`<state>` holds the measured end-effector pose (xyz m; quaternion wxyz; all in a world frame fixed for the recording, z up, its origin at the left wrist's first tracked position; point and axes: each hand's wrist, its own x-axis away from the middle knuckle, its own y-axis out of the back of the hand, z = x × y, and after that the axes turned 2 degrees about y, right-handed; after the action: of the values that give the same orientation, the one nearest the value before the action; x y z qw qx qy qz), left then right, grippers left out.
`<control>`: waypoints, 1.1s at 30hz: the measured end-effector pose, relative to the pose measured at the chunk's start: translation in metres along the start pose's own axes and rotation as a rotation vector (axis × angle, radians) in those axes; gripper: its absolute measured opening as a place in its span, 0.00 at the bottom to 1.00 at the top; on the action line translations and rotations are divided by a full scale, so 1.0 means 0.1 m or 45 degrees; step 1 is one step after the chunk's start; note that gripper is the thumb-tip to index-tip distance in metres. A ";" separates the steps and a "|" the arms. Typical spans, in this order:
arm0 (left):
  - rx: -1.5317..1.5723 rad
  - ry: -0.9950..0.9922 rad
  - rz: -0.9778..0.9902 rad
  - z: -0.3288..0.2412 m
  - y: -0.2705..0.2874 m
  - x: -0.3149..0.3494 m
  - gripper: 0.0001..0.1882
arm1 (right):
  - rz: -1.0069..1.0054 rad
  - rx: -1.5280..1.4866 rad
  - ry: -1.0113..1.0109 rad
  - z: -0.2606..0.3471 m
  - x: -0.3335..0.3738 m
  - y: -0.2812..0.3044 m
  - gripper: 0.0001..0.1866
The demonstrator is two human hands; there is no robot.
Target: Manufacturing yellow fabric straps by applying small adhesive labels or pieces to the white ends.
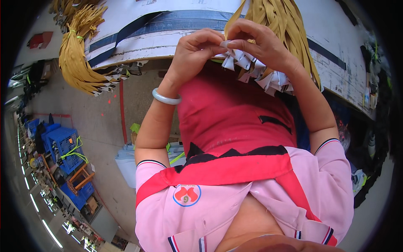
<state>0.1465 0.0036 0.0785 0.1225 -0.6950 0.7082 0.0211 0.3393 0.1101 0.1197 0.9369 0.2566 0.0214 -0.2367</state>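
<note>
My left hand [194, 53] and my right hand [263, 45] meet over the table's near edge, both closed in a pinch. Between their fingertips is a small white tab [226, 43], which looks like the end of a yellow strap; the join is hidden by my fingers. A bundle of flat mustard-yellow straps [280, 17] lies under and beyond my right hand. Its white-wrapped ends [272, 80] hang over the edge toward my red apron [235, 109].
A second tied bundle of yellow straps [75, 54] droops off the table's left side. Dark blue tape [180, 19] runs along the worn white tabletop [145, 52]. Blue crates [65, 145] stand on the floor at left; a pale bin [126, 161] is beside me.
</note>
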 end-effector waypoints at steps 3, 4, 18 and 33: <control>0.137 0.051 0.021 0.03 -0.01 -0.06 0.05 | 0.054 -0.147 -0.136 -0.04 -0.03 0.06 0.10; 0.192 0.063 0.052 0.03 -0.01 -0.08 0.05 | 0.068 -0.235 -0.158 -0.05 -0.04 0.08 0.10; 0.305 -0.017 -0.098 0.04 -0.12 -0.11 0.08 | -0.010 -0.405 -0.176 0.08 -0.11 0.16 0.07; 0.104 0.053 -0.411 0.00 -0.25 -0.10 0.10 | -0.507 0.276 0.377 -0.24 -0.03 -0.25 0.06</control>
<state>0.1714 0.0127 0.0837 0.1380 -0.7944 0.5900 -0.0421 0.3276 0.1048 0.0874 0.8256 0.3781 0.1826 -0.3769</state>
